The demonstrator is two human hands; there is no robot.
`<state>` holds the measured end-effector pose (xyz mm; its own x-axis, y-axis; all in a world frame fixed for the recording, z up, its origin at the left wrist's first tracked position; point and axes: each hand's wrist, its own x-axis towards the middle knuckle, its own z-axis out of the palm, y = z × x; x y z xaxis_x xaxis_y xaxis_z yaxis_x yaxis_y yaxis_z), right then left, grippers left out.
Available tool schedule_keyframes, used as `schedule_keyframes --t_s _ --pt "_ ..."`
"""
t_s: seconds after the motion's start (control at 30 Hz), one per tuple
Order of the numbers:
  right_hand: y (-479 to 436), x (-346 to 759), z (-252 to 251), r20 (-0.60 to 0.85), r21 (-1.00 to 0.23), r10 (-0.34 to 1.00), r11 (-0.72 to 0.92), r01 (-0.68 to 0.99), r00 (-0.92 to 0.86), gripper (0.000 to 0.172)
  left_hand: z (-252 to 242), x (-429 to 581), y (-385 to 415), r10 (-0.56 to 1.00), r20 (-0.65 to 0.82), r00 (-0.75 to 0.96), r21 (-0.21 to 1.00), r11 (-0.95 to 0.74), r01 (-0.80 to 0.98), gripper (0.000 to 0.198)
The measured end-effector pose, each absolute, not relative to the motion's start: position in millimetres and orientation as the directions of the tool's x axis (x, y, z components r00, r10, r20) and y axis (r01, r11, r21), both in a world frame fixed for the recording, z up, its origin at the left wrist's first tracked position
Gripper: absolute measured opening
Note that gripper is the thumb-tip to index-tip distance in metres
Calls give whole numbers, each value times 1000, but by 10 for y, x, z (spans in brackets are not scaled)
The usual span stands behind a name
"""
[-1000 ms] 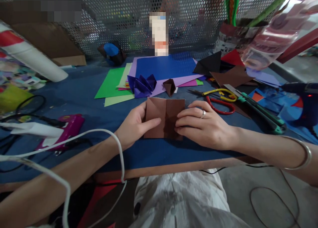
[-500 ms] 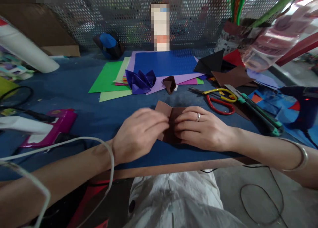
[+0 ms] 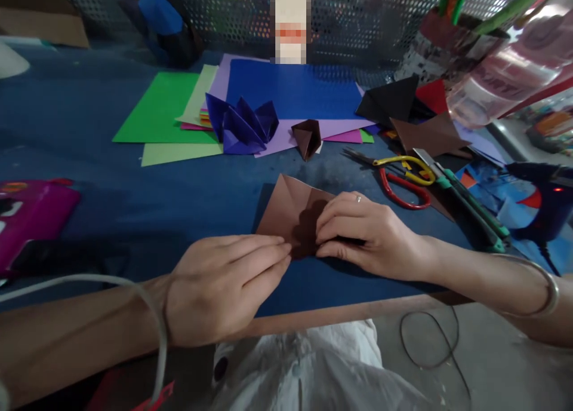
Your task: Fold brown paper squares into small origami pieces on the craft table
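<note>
blue table [image 3: 120,208] supporting brown paper [image 3: 286,208], left hand [image 3: 219,285] touching it, fingers together, right hand [image 3: 376,235] curling fingers over it, grips unclear

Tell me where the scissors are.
In the head view, the scissors lie on the table, right of centre, beyond the right hand and beside the cutter.

A wide, dark blue work table with a flat, matte top [image 3: 94,166] fills the scene from left to right, its near edge a narrow pinkish-brown band [image 3: 340,311]. Along the far side stands a grey perforated panel [image 3: 353,22], pale light and coloured specks showing through its round holes. Smooth grey floor [image 3: 501,375] lies near right; light is dimmer at left.
</note>
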<state>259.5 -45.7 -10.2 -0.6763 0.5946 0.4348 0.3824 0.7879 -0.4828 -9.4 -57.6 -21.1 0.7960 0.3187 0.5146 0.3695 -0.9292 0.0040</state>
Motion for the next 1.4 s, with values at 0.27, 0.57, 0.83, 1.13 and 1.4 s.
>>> schedule_keyframes --t_s 0.27,0.57,0.83,1.13,1.4 --pt "-486 2449 -31 248 -581 825 546 604 -507 20 -219 -103 -627 354 455 817 21 -922 388 33" --pt "-486 2378 -27 202 -505 864 495 707 -461 21 -212 -112 -638 312 448 838 -22 -933 360 34" --pt "-503 2363 -40 203 -471 868 492 732 -453 22 -179 -131 -649 320 404 857 -1 -936 351 43" --pt "-508 2375 -50 200 -431 860 508 746 -470 24 -192 -172 -738 383 396 835 71 -919 388 36" --pt "-498 2370 -45 200 -448 867 496 744 -457 19 -183 -130 -608 465 480 744 138 -878 459 47"
